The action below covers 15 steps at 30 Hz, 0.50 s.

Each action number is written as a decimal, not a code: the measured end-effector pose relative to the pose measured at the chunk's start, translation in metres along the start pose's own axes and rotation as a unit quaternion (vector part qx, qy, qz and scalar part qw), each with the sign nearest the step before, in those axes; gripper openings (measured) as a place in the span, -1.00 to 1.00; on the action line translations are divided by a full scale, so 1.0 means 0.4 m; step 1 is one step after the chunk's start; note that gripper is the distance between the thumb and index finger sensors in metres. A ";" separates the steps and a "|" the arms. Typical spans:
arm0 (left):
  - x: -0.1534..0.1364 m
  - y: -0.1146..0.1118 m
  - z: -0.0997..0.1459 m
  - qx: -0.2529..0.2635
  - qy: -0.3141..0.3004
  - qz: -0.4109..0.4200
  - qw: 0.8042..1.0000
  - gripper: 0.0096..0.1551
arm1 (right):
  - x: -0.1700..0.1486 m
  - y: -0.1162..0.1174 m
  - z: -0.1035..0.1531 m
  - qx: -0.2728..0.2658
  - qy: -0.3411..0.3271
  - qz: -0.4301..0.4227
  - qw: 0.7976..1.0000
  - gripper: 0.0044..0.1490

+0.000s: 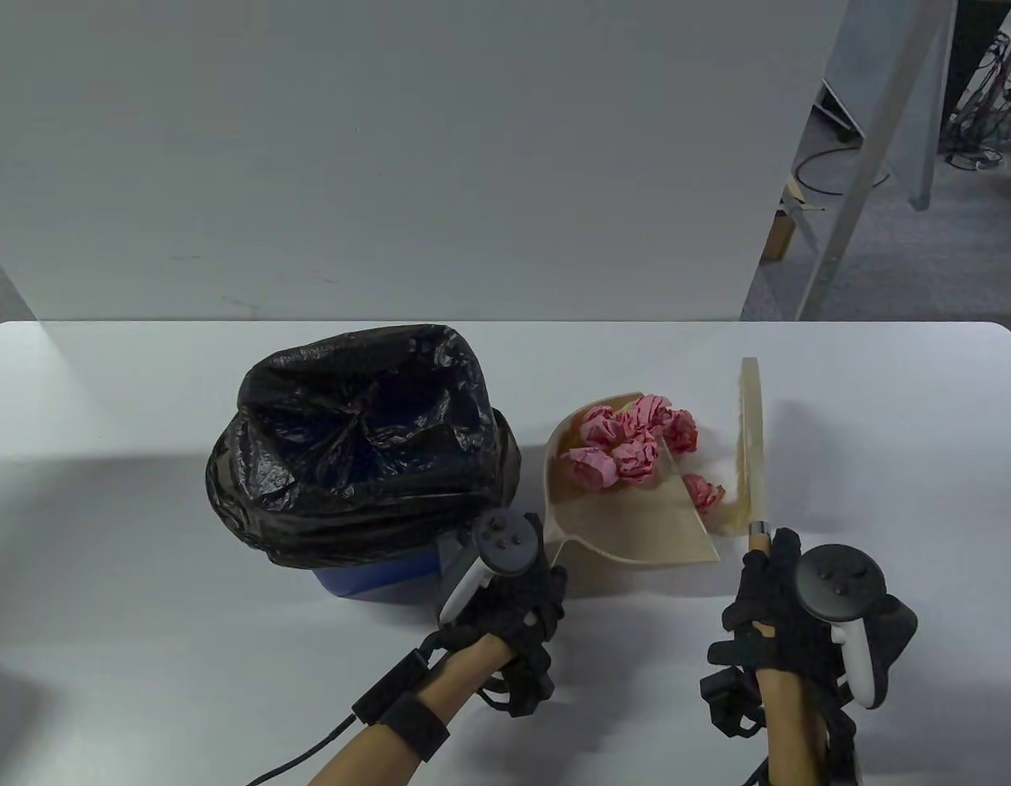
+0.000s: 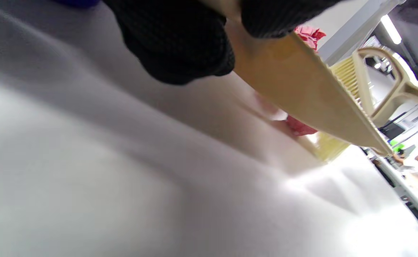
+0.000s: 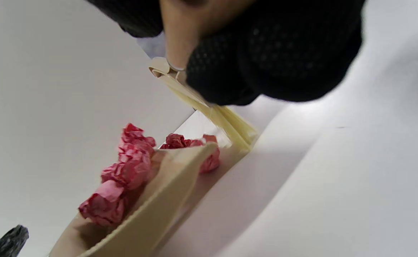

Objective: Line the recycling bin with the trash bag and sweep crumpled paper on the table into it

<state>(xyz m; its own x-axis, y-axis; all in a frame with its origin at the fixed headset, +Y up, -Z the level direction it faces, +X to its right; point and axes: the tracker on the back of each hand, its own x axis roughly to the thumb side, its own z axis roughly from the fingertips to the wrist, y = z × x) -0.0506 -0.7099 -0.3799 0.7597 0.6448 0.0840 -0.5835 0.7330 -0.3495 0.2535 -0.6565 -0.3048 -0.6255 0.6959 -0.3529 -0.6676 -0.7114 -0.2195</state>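
Sweeping stage: left hand [image 1: 517,610] grips the handle of the beige plastic dustpan [image 1: 628,524], mouth toward the pale-bristled hand brush [image 1: 751,450], which the right hand [image 1: 787,622] grips by its handle. Most crumpled pink paper balls [image 1: 624,446] sit in the pan; one [image 1: 706,491] lies at its lip. Blue recycling bin [image 1: 382,573], already lined with the black trash bag [image 1: 358,446], stands just left for dumping on the white surface [image 1: 145,532].
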 end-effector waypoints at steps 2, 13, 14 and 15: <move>0.008 0.016 0.011 0.005 -0.023 0.020 1.000 -0.07 | -0.012 -0.005 -0.007 -0.002 0.006 -0.020 1.000 -0.25; 0.115 0.132 0.130 0.089 -0.135 0.086 0.983 -0.05 | -0.060 -0.018 -0.034 -0.022 0.030 -0.076 0.996 -0.25; 0.122 0.143 0.145 0.091 -0.139 0.105 0.980 -0.05 | -0.062 -0.018 -0.034 -0.021 0.030 -0.081 0.996 -0.25; 0.126 0.150 0.154 0.091 -0.141 0.117 0.979 -0.05 | -0.063 -0.018 -0.034 -0.020 0.030 -0.083 0.996 -0.26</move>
<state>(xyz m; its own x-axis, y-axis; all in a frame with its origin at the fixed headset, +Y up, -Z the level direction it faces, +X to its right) -0.0651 -0.6199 -0.3390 0.5042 0.8155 0.2841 -0.7933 0.5674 -0.2208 0.2797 -0.6704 -0.3067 -0.4821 0.7981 -0.3615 -0.7422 -0.5912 -0.3156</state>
